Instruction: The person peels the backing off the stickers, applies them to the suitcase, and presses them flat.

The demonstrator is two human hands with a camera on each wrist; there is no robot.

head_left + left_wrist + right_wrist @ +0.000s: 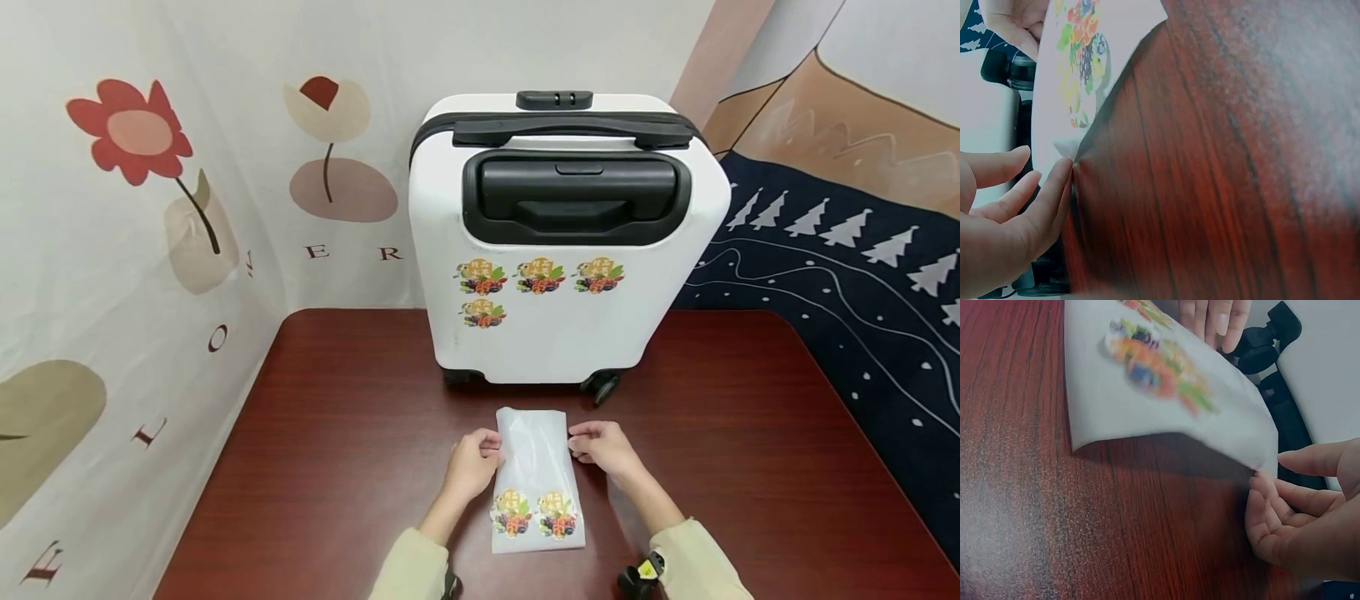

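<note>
A white sticker sheet (pixel 534 458) lies lengthwise on the table, two colourful fruit stickers (pixel 557 515) at its near end. My left hand (pixel 474 462) is at its left edge; in the left wrist view, fingertips (pixel 1067 167) touch that edge while another finger stands apart. On the opposite side, my right hand (pixel 606 452) pinches the right edge, as the right wrist view shows, where the sheet bows up off the wood. Behind it stands a white suitcase (pixel 540 333) bearing several matching fruit stickers (pixel 483 313), three in an upper row and one below at the left.
Dark red-brown table (pixel 337 417) extends on both sides of the sheet. The suitcase's black wheels (pixel 600 385) stand just beyond the sheet's far end. Patterned cloth (pixel 247 150) hangs at the left and back, with a dark blue printed cloth (pixel 847 275) at the right.
</note>
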